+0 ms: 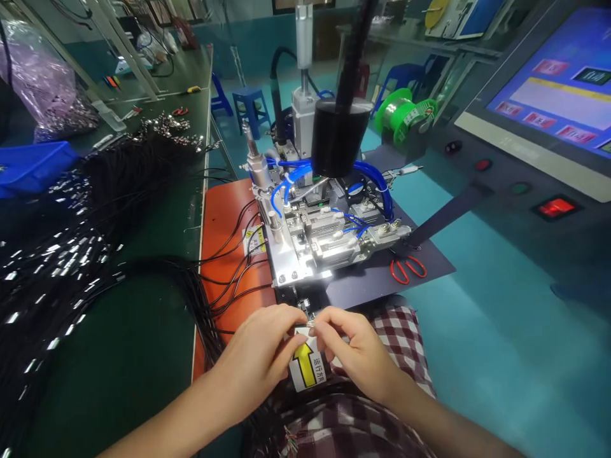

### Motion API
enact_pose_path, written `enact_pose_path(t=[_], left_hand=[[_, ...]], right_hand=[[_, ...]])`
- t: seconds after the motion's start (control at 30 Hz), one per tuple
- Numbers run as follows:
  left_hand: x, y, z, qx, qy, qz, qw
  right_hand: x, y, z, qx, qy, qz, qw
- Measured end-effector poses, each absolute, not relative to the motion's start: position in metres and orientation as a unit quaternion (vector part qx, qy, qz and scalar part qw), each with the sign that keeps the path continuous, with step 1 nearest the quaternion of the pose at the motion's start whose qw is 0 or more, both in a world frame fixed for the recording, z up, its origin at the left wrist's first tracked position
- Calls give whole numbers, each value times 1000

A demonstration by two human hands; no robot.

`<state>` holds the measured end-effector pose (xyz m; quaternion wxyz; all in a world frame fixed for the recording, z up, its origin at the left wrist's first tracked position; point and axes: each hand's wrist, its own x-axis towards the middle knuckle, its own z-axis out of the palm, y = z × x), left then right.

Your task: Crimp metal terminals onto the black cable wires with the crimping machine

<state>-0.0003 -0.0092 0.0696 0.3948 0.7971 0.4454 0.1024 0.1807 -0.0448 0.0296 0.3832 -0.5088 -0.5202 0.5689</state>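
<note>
My left hand [267, 343] and my right hand [356, 346] meet at the front of a silver bench machine [329, 245], fingers curled in. Between their fingertips is a small shiny cable end [310, 323], mostly covered by the fingers, so its exact shape is hard to see. Just below the fingers lies a white label with a yellow arrow [306, 369]. Several black cables [233, 273] run from the machine's left side over the orange board [222, 222]. A thick bundle of black cables [203, 299] hangs along the table edge to the left.
Piles of black cables with shiny ends [52, 267] cover the green table [133, 356], beside a blue bin [35, 165]. Red-handled scissors [408, 270] lie right of the machine. A green wire spool [405, 116] stands behind, and a control screen [563, 89] juts in at right.
</note>
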Motion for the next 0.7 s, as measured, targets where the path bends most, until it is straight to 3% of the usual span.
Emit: enact_pose_path(t=[0.2, 0.7], left_hand=[[16, -17, 68, 716, 462, 158, 499], [16, -18, 48, 630, 505, 203, 554]], right_hand=[[190, -41, 23, -485, -449, 609, 438], [183, -37, 18, -481, -415, 643, 428]])
